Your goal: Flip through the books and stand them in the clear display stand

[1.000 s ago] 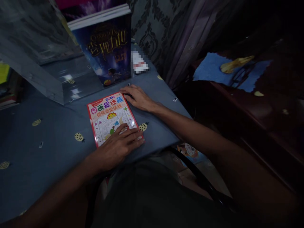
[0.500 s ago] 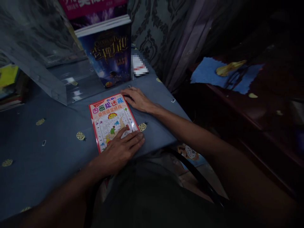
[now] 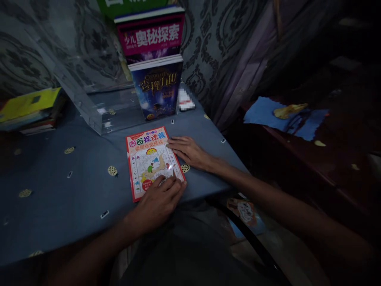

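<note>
A red-edged picture book point(image 3: 151, 159) lies closed and face up on the blue tablecloth, its cover printed with colourful characters and cartoon figures. My left hand point(image 3: 162, 198) rests over its lower right corner, fingers slightly bent and lying on the cover; the lower edge there is hidden under the hand. Along the right edge of the book lies my right hand point(image 3: 190, 153), with fingers stretched out and their tips touching the cover's margin.
Upright books, a dark blue one point(image 3: 159, 93) in front of a magenta one point(image 3: 153, 37), stand in a clear stand point(image 3: 101, 121) behind. At left is a book stack point(image 3: 29, 105). Blue torn paper point(image 3: 285, 117) lies on dark furniture at right. Another book point(image 3: 245, 214) shows below the table.
The view has shifted, bringing more of the standing books into sight. My right hand has slid down the book's right edge, and my left hand's fingers have drawn in toward the lower right corner.
</note>
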The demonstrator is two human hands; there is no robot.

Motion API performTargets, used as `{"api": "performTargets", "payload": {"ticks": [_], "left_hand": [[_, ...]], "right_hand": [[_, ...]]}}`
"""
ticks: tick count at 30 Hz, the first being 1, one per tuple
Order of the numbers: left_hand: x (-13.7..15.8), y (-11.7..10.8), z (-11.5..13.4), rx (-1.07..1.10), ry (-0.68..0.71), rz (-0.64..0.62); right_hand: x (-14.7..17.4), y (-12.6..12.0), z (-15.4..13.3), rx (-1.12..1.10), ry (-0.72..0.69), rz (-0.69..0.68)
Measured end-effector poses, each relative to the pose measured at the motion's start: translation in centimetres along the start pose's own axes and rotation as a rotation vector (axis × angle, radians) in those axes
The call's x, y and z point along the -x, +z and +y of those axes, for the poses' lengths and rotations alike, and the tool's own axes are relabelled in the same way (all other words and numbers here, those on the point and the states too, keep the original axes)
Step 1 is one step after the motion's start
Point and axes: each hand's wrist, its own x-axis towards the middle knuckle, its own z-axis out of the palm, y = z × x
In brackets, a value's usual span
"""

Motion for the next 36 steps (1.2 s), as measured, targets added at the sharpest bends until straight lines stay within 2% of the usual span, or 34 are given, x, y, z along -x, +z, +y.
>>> {"api": "performTargets", "payload": {"ticks": [3, 7, 13, 20, 24, 27, 31, 34, 36], "left_hand": [[0.8, 0.5, 0.2, -0.002, -0.012, 0.042], [2.0, 1.0, 0.3, -0.035, -0.001, 0.120], [4.1, 1.1, 0.4, -0.108, -0.016, 0.221], [8.1, 1.6, 0.1, -0.109, -0.157, 0.271], [8.4, 1.7, 0.5, -0.077, -0.191, 0.270], [8.2, 1.3, 0.2, 0.039, -0.215, 0.283], [8.0, 1.2, -2.8, 0.192, -0.270, 0.316], [7.4, 2.3, -6.4, 0.097, -0.421, 0.383], [6.8, 3.2, -8.7, 0.039, -0.537, 0.366]], "right_hand": [[3.9, -0.5, -2.4, 0.032, -0.001, -0.037], [8.2, -0.6, -5.7, 0.091, -0.086, -0.015], [10.6, 0.1, -8.3, 0.191, -0.159, 0.036], [10.6, 0.6, -8.0, 0.244, -0.173, 0.078], [10.6, 0.5, -8.2, 0.216, -0.150, 0.063], [10.3, 0.0, -8.3, 0.144, -0.124, 0.049], [8.5, -0.6, -7.4, 0.051, -0.041, 0.033], [5.5, -0.4, -5.8, 0.076, 0.055, 0.006], [2.9, 0.0, -4.4, 0.094, 0.111, -0.012]]}}
